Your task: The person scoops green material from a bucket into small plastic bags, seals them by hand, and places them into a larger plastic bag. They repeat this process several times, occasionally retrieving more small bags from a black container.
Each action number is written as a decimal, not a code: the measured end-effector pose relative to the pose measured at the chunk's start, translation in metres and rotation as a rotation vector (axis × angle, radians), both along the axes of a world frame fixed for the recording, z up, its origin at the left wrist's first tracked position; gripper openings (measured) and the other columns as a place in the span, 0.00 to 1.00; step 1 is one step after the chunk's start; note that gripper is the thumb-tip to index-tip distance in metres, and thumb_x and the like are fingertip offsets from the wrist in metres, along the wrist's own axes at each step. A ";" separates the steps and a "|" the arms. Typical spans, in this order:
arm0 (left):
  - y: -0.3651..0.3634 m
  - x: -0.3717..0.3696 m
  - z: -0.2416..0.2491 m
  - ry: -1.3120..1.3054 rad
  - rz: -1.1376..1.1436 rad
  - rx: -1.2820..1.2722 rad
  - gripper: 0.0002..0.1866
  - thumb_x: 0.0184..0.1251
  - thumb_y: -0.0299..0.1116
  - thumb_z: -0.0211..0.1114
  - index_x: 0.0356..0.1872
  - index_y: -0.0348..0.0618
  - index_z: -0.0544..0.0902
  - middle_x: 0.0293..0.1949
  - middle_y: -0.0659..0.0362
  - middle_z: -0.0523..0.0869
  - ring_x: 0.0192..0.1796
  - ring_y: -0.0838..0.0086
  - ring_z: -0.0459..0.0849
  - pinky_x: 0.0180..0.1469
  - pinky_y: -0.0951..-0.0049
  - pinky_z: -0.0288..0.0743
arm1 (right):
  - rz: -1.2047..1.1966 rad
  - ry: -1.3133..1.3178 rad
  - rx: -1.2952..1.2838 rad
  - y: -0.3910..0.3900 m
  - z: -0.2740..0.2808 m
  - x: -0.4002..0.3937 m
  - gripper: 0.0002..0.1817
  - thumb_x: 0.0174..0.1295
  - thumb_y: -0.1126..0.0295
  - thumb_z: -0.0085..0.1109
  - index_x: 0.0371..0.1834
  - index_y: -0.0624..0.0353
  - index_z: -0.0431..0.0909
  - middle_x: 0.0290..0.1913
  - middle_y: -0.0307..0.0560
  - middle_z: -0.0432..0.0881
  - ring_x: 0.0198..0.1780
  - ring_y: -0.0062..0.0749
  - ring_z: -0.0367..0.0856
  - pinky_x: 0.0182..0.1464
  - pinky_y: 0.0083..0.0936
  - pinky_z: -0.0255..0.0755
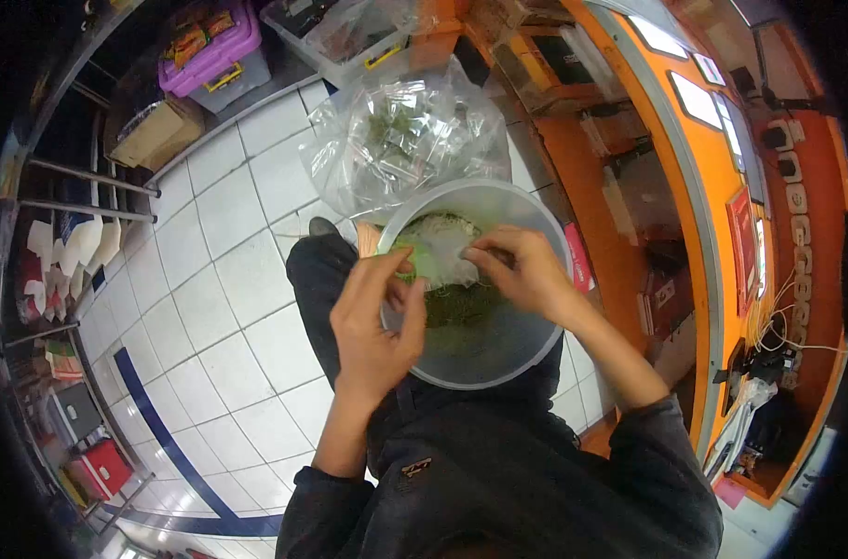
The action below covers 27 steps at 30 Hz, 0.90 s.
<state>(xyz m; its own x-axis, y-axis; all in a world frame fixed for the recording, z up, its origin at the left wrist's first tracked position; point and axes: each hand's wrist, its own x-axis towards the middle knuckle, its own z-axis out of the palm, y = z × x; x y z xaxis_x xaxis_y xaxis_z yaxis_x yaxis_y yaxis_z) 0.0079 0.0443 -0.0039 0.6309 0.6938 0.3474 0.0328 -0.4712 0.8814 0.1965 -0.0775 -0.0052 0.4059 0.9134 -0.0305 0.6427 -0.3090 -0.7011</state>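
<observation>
Right hand (534, 275) pinches apparent thin, whitish, translucent plastic film (452, 265) between both grips, over the round, translucent plastic tub (470, 384); left hand (373, 317) half-curled, hold unclear; film likely light, slippery, best edge-held.

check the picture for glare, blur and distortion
Head view: strong fisheye distortion, the orange counter bowing and corners black; head view: white glare on the clear plastic bag; head view: fine detail inside the round tub is too soft to make out.
</observation>
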 end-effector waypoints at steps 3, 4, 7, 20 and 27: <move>-0.020 0.010 -0.002 0.065 -0.031 -0.071 0.16 0.66 0.21 0.70 0.55 0.35 0.84 0.41 0.54 0.87 0.34 0.78 0.85 0.36 0.77 0.78 | -0.135 0.334 0.026 -0.024 0.019 -0.001 0.11 0.74 0.69 0.63 0.43 0.69 0.86 0.34 0.46 0.85 0.33 0.27 0.82 0.37 0.29 0.75; -0.025 0.013 -0.001 0.106 -0.039 -0.132 0.17 0.66 0.20 0.69 0.56 0.35 0.83 0.42 0.54 0.87 0.33 0.78 0.85 0.36 0.77 0.78 | -0.149 0.415 0.060 -0.030 0.020 -0.001 0.12 0.75 0.68 0.62 0.44 0.68 0.86 0.33 0.41 0.83 0.33 0.22 0.79 0.36 0.25 0.73; -0.034 0.023 -0.005 0.128 0.006 -0.198 0.16 0.73 0.24 0.66 0.58 0.34 0.81 0.44 0.55 0.87 0.31 0.78 0.84 0.34 0.77 0.78 | -0.189 0.626 0.074 -0.045 0.020 0.001 0.13 0.78 0.66 0.60 0.45 0.66 0.85 0.31 0.33 0.80 0.32 0.15 0.74 0.35 0.20 0.70; -0.034 0.033 -0.032 0.230 -0.161 -0.488 0.07 0.74 0.28 0.67 0.35 0.36 0.85 0.19 0.64 0.79 0.21 0.84 0.73 0.25 0.78 0.64 | -0.315 0.487 0.112 -0.053 -0.026 -0.007 0.14 0.78 0.63 0.60 0.55 0.64 0.80 0.35 0.36 0.80 0.33 0.16 0.78 0.34 0.21 0.75; -0.039 0.039 -0.017 0.316 -0.231 -0.257 0.10 0.71 0.26 0.71 0.29 0.38 0.80 0.22 0.70 0.78 0.25 0.89 0.69 0.27 0.80 0.61 | -0.327 0.689 0.364 -0.039 -0.038 -0.024 0.19 0.70 0.67 0.70 0.56 0.69 0.81 0.40 0.46 0.89 0.38 0.30 0.89 0.39 0.25 0.82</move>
<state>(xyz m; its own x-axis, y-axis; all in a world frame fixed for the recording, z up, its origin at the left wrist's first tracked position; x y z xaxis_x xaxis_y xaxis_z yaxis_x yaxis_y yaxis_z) 0.0470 0.0055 -0.0212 0.8264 0.5608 -0.0513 0.2384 -0.2658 0.9341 0.1724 -0.1169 -0.0432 0.6504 0.7537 -0.0943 -0.0474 -0.0837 -0.9954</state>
